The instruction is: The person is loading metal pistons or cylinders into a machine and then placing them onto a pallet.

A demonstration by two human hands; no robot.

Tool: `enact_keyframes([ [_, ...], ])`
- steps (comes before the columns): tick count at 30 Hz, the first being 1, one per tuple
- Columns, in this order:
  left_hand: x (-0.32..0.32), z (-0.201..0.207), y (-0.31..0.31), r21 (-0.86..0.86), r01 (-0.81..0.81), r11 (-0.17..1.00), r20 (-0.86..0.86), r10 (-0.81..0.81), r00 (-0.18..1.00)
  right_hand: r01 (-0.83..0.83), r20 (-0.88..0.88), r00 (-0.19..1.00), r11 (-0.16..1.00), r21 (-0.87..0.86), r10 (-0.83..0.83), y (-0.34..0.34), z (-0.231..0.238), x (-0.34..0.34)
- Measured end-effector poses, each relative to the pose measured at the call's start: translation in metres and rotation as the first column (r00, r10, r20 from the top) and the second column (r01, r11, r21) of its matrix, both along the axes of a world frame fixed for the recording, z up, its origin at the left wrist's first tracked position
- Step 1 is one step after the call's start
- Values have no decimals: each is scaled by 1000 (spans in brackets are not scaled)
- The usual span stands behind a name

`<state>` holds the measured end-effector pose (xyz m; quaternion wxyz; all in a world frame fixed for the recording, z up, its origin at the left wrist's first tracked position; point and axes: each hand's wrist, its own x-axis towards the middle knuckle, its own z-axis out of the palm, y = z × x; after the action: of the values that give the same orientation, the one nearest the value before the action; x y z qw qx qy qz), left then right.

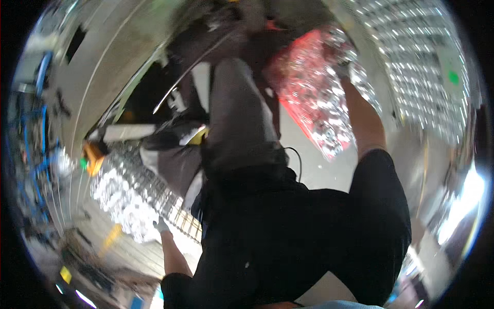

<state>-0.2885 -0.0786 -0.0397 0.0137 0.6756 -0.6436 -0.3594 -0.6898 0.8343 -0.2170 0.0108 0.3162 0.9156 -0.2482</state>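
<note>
My right hand (341,69), in a grey glove, reaches forward over a heap of shiny silvery metal parts (329,113). These parts lie in a red-edged container or lining (301,56). Motion blur hides my right fingers, so whether they grip a part does not show. Low on the left, my left hand (161,225), also gloved in grey, is beside another bright pile of small metal parts (123,201). That pile glares strongly, and the left fingers are too small and smeared to read.
Rows of shiny metal pieces (417,56) stand at the far right. A wire-grid basket edge (185,224) runs beside the left pile. An orange piece (93,158) sits behind it. Grey-trousered legs (236,108) fill the middle, and a thin rod (195,64) slants past them. Blue racking (41,139) stands far left.
</note>
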Motion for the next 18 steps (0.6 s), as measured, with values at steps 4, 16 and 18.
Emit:
enact_keyframes([
  [4,101,9,-53,90,-32,995,264,7,964,-282,124,953,959,18,278,34,-46,2],
  [16,3,-11,-17,-314,-158,936,-19,160,987,-216,196,958,976,19,208,49,-2,12],
  [18,-20,-25,-53,-367,-117,923,-57,104,993,-209,175,963,978,4,205,42,13,21],
])
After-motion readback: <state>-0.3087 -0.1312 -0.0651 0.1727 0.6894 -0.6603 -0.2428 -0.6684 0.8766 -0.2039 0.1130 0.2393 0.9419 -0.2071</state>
